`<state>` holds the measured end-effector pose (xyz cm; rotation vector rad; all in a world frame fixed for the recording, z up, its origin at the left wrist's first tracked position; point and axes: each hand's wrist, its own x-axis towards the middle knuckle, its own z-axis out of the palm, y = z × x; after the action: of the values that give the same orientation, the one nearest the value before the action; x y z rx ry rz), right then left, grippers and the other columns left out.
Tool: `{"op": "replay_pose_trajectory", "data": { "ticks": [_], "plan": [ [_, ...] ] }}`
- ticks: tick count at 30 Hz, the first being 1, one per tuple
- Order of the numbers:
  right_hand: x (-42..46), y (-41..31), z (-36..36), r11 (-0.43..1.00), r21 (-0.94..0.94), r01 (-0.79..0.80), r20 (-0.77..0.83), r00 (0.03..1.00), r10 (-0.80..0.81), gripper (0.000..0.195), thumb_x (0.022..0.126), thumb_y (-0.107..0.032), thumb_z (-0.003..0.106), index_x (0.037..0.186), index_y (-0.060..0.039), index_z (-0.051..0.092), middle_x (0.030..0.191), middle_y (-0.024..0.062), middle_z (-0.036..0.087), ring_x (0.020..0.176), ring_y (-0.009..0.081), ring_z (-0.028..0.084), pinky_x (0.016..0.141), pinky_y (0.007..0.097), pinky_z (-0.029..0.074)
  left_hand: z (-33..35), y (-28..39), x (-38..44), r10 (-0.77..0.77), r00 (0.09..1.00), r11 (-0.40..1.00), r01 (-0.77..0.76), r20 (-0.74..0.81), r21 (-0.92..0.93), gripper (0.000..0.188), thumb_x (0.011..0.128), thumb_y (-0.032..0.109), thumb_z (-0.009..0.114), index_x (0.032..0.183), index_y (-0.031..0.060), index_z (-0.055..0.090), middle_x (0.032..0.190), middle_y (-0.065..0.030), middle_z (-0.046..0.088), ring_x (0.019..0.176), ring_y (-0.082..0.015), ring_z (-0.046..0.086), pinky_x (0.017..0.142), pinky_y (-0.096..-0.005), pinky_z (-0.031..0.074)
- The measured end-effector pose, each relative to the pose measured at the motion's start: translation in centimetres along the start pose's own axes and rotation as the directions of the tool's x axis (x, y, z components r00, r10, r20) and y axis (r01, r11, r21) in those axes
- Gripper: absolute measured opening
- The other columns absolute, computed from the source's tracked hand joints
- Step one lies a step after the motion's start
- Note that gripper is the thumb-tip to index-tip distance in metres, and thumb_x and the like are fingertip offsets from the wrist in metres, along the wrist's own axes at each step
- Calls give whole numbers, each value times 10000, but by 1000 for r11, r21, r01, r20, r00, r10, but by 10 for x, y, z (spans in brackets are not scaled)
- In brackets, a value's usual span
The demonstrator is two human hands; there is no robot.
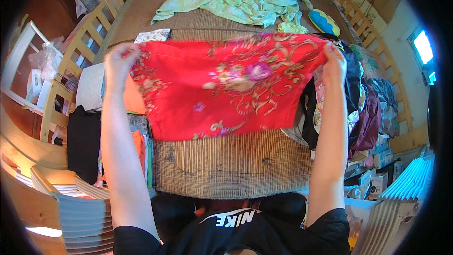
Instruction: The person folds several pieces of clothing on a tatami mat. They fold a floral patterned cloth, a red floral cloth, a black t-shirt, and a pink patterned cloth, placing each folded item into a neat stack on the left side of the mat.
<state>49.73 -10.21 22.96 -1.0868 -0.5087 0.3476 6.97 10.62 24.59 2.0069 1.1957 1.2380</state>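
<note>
A red cloth with a floral and scroll print (pixel 184 95) is stretched between both hands above a woven mat (pixel 230 166). My left hand (pixel 122 58) pinches its upper left corner, and my right hand (pixel 332 62) grips its upper right corner. The cloth is slightly blurred, and its lower edge hangs free. Under and beside my left forearm are folded clothes, among them a black garment (pixel 84 141), a light grey one (pixel 90 86) and an orange one (pixel 133 95). Near my right forearm lies a heap of clothes with a maroon garment (pixel 368 120).
A rumpled light green sheet (pixel 233 0) lies at the bed's far end, with a blue and yellow cushion (pixel 324 22) to its right. Wooden rails (pixel 85 42) border the bed. Boxes (pixel 378 184) stand at the lower right, and a small patterned cloth (pixel 152 35) lies behind the red one.
</note>
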Motion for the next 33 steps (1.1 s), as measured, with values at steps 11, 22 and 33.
{"op": "replay_pose_trajectory", "data": {
  "ticks": [11,22,33],
  "plan": [
    [-5,-56,-17,923,382,-40,250,966,-62,185,836,-54,500,1009,12,513,1005,111,571,926,199,556,848,319,421,-40,18,-1,-30,999,650,46,35,-759,161,798,-6,520,955,-18,554,883,-27,559,817,-84,522,756,-198,404],
    [2,-27,-35,866,461,-193,42,980,196,214,822,-63,464,1010,6,541,1019,123,581,954,235,544,889,368,397,-31,5,-2,-104,983,742,179,154,-646,172,812,58,548,961,-21,580,827,-33,608,720,-74,544,641,-196,416],
    [6,-24,-1,982,180,-62,32,998,57,222,787,-93,582,992,-9,582,983,109,598,870,203,585,782,325,467,-37,-2,19,-220,958,884,276,184,-378,166,823,144,554,920,17,597,816,-18,623,680,-59,554,642,-170,399]
  ]
}}
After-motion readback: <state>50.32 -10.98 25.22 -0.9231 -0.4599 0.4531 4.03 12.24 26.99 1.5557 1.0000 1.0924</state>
